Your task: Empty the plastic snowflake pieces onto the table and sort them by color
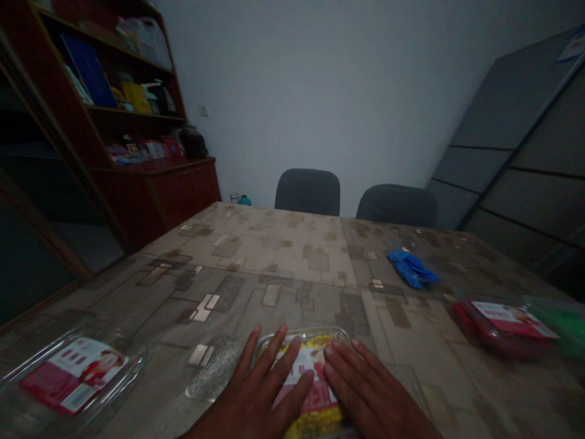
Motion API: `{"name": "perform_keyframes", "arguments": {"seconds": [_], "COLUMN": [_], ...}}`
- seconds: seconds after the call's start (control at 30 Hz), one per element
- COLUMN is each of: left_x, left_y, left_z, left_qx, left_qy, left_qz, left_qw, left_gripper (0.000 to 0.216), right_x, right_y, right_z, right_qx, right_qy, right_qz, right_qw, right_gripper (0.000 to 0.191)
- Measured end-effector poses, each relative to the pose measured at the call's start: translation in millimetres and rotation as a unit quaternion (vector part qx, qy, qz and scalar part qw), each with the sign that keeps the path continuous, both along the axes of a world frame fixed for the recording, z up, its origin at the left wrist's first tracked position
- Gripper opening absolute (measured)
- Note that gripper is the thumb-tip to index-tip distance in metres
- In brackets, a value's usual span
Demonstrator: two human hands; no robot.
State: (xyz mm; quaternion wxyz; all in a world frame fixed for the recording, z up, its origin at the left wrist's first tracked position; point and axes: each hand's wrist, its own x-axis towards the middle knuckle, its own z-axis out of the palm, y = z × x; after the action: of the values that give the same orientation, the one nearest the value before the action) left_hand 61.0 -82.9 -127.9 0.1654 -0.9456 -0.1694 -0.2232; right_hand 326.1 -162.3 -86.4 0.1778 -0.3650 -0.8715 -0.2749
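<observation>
A clear plastic box (315,390) with yellow contents and a pink and white label lies on the table at the bottom middle. My left hand (262,384) lies over its left side, fingers stretched out and a little spread. Across the right part of the lid rests my right hand (365,390), its fingers straight and side by side. Both palms face down on the box, which they partly hide. To the left is another clear plastic box (77,375) with a similar label, its contents hard to make out.
Blue packets (412,268) lie on the patterned tablecloth (274,262) toward the right. Nearer me sit a labelled box with red contents (507,326) and a green one (562,323). Two grey chairs (307,192) stand beyond the far edge. A wooden cabinet (183,189) is at the left.
</observation>
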Motion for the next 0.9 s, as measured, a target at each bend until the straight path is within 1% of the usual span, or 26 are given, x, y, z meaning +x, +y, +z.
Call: {"name": "perform_keyframes", "arguments": {"seconds": [0.13,0.23,0.37,0.43,0.53,0.57,0.6,0.67,0.7,0.73,0.77,0.8,0.83,0.9], "left_x": [3,3,0,-2,-5,-6,-6,-8,-9,-9,-11,-12,-13,-15], "left_y": [-2,-2,1,4,8,9,9,10,11,11,11,11,12,15], "left_z": [-8.0,-9.7,-7.7,-6.5,-6.8,-7.3,-7.5,-6.7,-5.5,-4.0,-2.5,-1.5,-1.2,-4.0], "left_qx": [0.007,0.015,0.020,0.008,-0.010,-0.015,-0.019,-0.024,-0.025,-0.024,-0.024,-0.025,-0.028,-0.039], "left_qy": [-0.032,-0.024,0.001,0.027,0.043,0.039,0.033,0.019,0.013,0.005,-0.002,-0.006,-0.007,-0.007], "left_qz": [-0.002,-0.001,0.009,0.013,0.013,0.011,0.008,0.019,0.040,0.067,0.094,0.112,0.116,0.092], "left_qw": [0.999,1.000,1.000,1.000,0.999,0.999,0.999,0.999,0.999,0.997,0.995,0.993,0.993,0.995], "left_gripper": [0.055,0.054,0.055,0.056,0.055,0.054,0.054,0.056,0.058,0.062,0.066,0.071,0.074,0.075], "right_x": [-2,-2,-2,-3,-4,-5,-5,-5,-5,-5,-6,-7,-8,-9], "right_y": [0,0,1,4,8,10,11,13,13,14,14,15,16,15], "right_z": [-2.7,-4.7,-3.6,-0.9,6.9,10.6,14.4,21.6,24.0,25.3,25.1,23.6,21.2,16.1], "right_qx": [-0.003,0.000,0.005,-0.009,-0.062,-0.089,-0.125,-0.206,-0.244,-0.277,-0.299,-0.314,-0.322,-0.313], "right_qy": [0.021,0.022,0.011,0.007,0.013,0.020,0.027,0.045,0.054,0.063,0.070,0.074,0.076,0.079], "right_qz": [0.013,0.006,0.000,-0.001,-0.009,-0.018,-0.031,-0.061,-0.070,-0.075,-0.080,-0.085,-0.091,-0.105], "right_qw": [1.000,1.000,1.000,1.000,0.998,0.996,0.991,0.976,0.966,0.956,0.948,0.943,0.940,0.940], "right_gripper": [0.036,0.037,0.036,0.036,0.032,0.035,0.046,0.083,0.099,0.108,0.110,0.108,0.105,0.096]}}
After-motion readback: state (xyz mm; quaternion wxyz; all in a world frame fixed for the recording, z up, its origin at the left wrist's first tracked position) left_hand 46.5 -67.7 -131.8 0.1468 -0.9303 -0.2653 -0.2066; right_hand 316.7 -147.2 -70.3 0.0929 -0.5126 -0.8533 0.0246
